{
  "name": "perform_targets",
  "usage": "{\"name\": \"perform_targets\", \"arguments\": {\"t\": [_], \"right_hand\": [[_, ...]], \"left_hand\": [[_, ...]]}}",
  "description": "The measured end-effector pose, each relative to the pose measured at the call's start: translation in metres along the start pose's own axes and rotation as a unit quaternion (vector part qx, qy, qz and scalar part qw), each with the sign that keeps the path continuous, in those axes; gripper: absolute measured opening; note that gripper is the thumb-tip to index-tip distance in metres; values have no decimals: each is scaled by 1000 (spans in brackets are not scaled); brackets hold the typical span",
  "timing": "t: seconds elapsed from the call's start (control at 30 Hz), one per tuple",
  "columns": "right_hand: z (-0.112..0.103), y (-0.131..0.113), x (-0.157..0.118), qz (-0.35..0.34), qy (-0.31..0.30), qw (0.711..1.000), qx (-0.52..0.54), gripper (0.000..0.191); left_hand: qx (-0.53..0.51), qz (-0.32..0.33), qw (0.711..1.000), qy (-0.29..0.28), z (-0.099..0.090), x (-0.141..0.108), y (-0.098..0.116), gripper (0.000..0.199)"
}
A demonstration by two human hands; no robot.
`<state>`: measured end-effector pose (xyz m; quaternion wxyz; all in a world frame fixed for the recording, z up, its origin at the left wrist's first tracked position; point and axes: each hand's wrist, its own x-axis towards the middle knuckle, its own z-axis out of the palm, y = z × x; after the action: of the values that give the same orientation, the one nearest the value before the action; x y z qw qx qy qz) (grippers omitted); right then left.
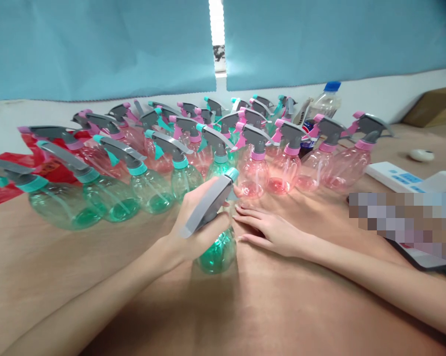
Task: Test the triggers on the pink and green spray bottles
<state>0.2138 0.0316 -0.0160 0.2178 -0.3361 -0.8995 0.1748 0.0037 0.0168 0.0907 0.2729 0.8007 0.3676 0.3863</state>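
My left hand is wrapped round the neck of a green spray bottle with a grey and turquoise trigger head. The bottle is upright, at the front of the group. Just to its right, my right hand lies on the table with its fingers stretched toward the bottle, holding nothing. Behind both hands stand rows of similar spray bottles. Green ones, such as a green spray bottle, stand in front on the left. Pink ones, such as a pink spray bottle, stand toward the right.
A red plastic bag lies among the bottles at the left. On the right are a white power strip, a small white object, a blurred-out device and a cardboard box. A blue-capped clear bottle stands at the back by the wall.
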Motion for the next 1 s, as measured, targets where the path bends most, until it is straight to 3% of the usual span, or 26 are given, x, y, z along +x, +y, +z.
{"name": "perform_targets", "arguments": {"t": [0.13,0.6,1.0], "right_hand": [[0,0,0,2,-6,1000,3,52],[-1,1,0,7,-13,1000,2,53],[1,1,0,5,-1,1000,14,50]], "left_hand": [[-64,-26,998,-6,0,0,2,16],[-113,-60,992,2,2,-2,4,20],[-74,-35,997,7,2,-1,-1,24]]}}
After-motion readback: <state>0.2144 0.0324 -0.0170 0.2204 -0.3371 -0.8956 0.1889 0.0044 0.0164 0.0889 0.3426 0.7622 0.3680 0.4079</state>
